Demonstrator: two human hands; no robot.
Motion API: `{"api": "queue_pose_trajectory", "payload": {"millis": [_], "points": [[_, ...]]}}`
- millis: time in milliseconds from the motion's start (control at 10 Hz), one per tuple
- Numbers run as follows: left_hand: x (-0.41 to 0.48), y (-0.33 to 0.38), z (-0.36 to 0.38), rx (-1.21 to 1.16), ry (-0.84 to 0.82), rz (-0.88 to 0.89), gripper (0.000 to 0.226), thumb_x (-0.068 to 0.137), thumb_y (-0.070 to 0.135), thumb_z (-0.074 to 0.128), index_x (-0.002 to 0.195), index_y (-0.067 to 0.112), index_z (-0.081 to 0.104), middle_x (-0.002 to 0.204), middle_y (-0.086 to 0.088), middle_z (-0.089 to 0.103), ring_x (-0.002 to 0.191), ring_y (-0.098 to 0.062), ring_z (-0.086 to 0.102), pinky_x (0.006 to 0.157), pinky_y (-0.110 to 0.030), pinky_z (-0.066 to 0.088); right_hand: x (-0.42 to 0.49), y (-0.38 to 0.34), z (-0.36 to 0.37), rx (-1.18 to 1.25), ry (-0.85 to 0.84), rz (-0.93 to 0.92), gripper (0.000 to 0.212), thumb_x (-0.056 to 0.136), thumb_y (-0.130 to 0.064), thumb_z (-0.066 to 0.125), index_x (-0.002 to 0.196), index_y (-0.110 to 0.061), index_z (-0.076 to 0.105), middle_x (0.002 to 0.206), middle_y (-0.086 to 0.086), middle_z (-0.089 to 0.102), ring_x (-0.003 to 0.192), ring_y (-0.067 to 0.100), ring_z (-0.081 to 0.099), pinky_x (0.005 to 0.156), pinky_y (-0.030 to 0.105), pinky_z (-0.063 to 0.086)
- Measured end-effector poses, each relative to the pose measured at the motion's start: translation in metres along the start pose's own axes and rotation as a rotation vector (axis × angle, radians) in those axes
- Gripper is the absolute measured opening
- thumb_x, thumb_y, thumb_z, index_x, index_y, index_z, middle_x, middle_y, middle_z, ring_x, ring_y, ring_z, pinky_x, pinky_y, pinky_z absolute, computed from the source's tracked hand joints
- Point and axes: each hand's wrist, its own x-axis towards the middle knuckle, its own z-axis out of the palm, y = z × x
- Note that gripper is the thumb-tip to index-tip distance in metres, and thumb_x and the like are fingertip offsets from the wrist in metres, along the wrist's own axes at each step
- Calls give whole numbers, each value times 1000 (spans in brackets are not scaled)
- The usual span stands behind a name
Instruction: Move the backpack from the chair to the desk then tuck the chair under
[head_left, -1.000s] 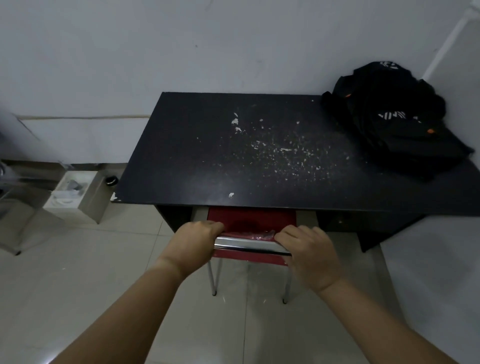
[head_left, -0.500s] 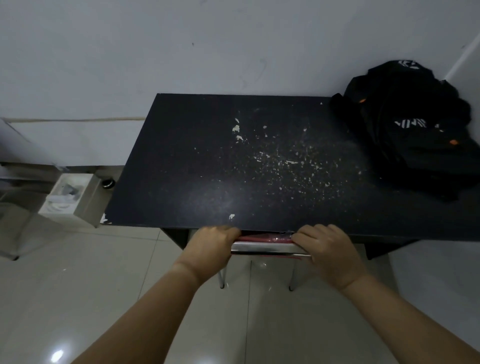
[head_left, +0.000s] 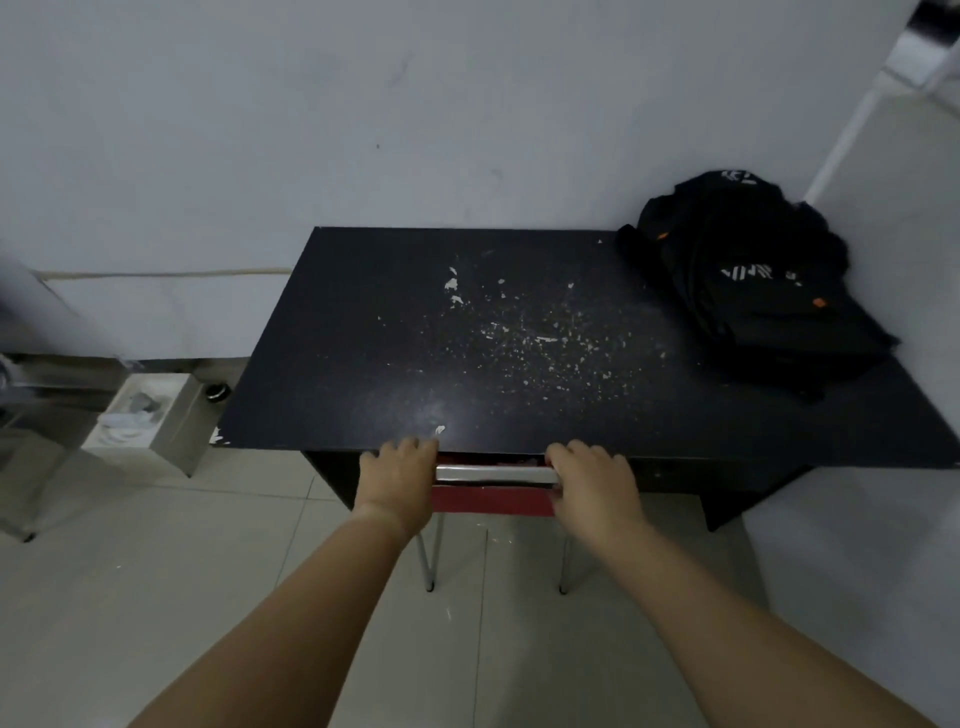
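Observation:
A black backpack (head_left: 753, 291) lies on the far right corner of the black desk (head_left: 395, 364), against the wall. The red chair (head_left: 493, 499) with a chrome top rail stands under the desk's front edge; only its backrest and two thin metal legs show. My left hand (head_left: 397, 480) is wrapped over the left end of the chrome rail. My right hand (head_left: 592, 486) grips the right end. The knuckles of both hands touch the desk's front edge. The seat is hidden under the desk.
The desktop is speckled with white chips in its middle. A small white open box (head_left: 150, 415) sits on the tiled floor left of the desk, next to a metal frame (head_left: 31, 452). A white wall stands behind the desk.
The chair has slid further in under the desk with both hands on its rail; the red seat seen a second ago is now hidden. The view has pulled back.

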Motion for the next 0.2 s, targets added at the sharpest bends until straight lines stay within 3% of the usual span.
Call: {"api": "queue_pose_trajectory", "payload": {"millis": [100, 200], "points": [[-44, 15, -5, -98, -24, -45, 80, 84, 27, 65, 150, 17, 19, 156, -12, 25, 144, -34, 24, 111, -52, 35, -30, 0, -11, 79, -71, 57, 65, 81, -27, 71, 137, -21, 39, 133, 5, 48, 121, 26, 46, 86, 38, 47], [-80, 18, -13, -113, -99, -70, 89, 84, 25, 63, 154, 19, 8, 163, -11, 2, 149, -34, 8, 115, -53, 28, -59, 3, -26, 165, -239, 122, 92, 82, -30, 69, 153, -24, 10, 160, 8, 13, 137, 29, 33, 97, 44, 48]]}}
